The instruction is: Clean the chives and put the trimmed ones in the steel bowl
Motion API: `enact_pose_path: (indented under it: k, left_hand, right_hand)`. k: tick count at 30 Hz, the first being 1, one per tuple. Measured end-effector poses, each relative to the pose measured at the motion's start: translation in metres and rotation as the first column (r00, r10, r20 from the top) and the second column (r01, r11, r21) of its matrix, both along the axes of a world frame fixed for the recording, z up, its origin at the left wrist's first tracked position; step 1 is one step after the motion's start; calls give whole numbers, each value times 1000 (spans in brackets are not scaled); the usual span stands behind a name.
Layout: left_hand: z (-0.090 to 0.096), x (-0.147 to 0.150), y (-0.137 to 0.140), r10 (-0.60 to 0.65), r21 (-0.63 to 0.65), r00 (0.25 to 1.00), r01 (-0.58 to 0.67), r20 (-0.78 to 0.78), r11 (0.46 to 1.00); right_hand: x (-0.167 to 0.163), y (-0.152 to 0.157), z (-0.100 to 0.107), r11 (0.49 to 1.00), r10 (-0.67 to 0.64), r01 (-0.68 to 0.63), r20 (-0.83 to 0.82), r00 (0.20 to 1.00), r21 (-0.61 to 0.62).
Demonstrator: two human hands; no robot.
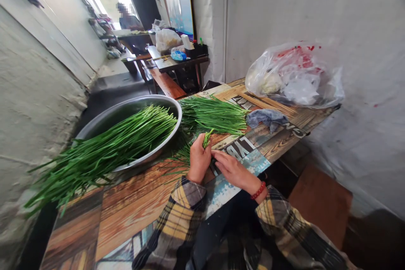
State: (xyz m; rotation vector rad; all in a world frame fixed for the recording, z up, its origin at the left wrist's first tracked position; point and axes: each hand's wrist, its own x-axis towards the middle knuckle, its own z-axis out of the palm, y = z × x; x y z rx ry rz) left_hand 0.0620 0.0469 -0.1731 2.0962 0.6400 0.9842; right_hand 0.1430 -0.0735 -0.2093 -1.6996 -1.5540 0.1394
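Here, your left hand (200,158) clasps green stalks (207,138) right of the metal bowl (126,107); your right hand (234,171) stretches alongside, grip unclear, near "LY" lettering (247,144) on the tabletop (133,202).

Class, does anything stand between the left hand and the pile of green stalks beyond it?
Nothing visible blocks the left hand from the pile; only the stalk ends it holds poke that way. The bowl sits left of the path, the cloth to the right.

green stalks (207,138) | slim, bunched | ends slanting up | clasped in left hand (200,158), right hand (233,171) beside
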Motion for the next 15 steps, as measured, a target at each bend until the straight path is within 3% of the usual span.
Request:
enact_pose_path:
  k: [1,3,8,13,15]
  left_hand:
    - [0,0,0,1,-9,1000,-1,-10,1000]
    - [0,0,0,-8,-28,999,7,-32,1000]
    - [-7,2,0,-96,-33,995,95,-13,995]
    - [-8,3,1,-106,-40,994,106,13,994]
    - [-7,2,0,-108,-42,994,109,10,993]
  right_hand:
    - [2,2,2,1000,-3,4,-55,999,16]
    - [19,0,4,988,-141,147,-141,980,38]
    - [85,-15,2,881,-452,466,-147,880,85]
    - [108,-15,-7,851,-525,524,22,851,36]
    - [108,-13,-10,851,-524,523,6,852,45]
